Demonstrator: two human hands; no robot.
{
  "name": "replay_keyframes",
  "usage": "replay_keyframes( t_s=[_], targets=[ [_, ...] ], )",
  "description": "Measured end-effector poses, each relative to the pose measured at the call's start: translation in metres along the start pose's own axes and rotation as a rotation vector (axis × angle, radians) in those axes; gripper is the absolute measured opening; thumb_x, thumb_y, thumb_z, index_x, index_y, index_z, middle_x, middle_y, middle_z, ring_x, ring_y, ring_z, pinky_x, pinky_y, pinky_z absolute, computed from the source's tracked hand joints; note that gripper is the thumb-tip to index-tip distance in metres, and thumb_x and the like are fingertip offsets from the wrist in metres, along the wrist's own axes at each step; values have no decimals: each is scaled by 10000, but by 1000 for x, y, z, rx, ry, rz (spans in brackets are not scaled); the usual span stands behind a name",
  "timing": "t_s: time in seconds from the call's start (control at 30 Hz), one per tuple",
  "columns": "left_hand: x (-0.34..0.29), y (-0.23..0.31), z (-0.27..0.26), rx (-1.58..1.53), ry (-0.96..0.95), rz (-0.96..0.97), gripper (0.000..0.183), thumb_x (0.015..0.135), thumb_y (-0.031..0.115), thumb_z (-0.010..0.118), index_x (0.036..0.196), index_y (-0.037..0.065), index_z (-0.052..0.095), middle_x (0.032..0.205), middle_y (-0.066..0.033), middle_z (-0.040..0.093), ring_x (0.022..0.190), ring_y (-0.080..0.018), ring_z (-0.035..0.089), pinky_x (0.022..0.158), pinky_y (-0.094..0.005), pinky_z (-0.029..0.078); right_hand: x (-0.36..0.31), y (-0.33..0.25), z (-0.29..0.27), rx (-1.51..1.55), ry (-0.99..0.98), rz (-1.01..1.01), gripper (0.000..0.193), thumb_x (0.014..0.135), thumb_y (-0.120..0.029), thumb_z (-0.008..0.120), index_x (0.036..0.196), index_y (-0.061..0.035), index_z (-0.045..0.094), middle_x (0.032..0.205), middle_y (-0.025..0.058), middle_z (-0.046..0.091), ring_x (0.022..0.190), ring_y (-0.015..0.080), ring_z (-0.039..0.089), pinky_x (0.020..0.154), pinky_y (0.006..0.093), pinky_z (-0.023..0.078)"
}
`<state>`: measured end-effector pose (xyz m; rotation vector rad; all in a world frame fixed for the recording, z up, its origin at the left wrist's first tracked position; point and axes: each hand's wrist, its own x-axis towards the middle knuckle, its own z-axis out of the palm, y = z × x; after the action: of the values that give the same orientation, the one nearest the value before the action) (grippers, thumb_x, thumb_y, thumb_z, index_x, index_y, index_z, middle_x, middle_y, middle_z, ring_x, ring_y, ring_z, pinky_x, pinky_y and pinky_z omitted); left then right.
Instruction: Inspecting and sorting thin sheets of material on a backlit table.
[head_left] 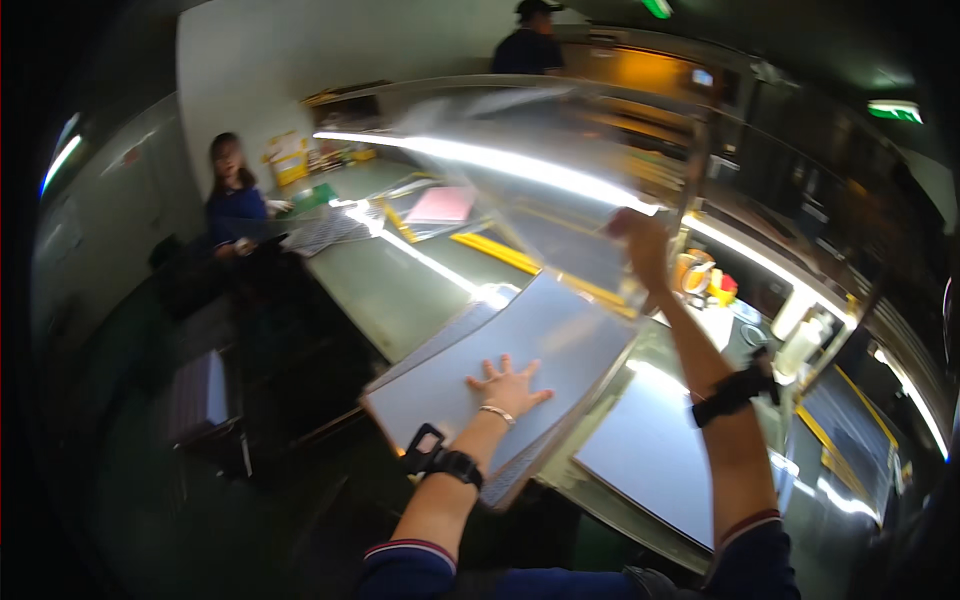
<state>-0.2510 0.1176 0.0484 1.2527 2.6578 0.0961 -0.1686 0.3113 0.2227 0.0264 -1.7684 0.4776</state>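
My left hand (510,387) lies flat with fingers spread on a pale, bluish-white sheet (560,330) at the top of a stack. Its far corner reaches over the bench. Raised at the right, my right hand (638,235) is closed and smeared by motion. A clear plastic film (545,190) hangs from it, stretching up and to the left above the bench. Below my right forearm is a second pale sheet or stack (650,450).
Yellow-edged frames (500,252) and a pink sheet (443,205) lie on the green bench (385,280). At the right stand tape rolls (693,270) and bottles (800,345). One person (237,200) works at the far left; another (530,45) is behind.
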Motion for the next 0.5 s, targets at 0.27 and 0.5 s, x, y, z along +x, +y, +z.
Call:
replay_keyframes(
  t_s=[0.27, 0.5],
  targets=[
    [-4, -10, -5, -34, -31, 23, 767, 665, 748, 459, 1336, 456, 230, 1458, -77, 151, 1316, -395, 143, 957, -667, 177, 65, -46, -42, -144, 67, 84, 258, 920, -212, 460, 860, -2, 596, 684, 101, 647, 650, 149, 650, 594, 265, 498],
    [-10, -16, -8, -134, -76, 71, 760, 650, 715, 527, 1320, 452, 280, 1459, -65, 149, 1320, -387, 136, 952, -680, 176, 103, -66, -49, -178, 62, 17, 278, 916, -222, 482, 830, 22, 582, 687, 91, 627, 646, 127, 623, 613, 256, 510]
  ],
)
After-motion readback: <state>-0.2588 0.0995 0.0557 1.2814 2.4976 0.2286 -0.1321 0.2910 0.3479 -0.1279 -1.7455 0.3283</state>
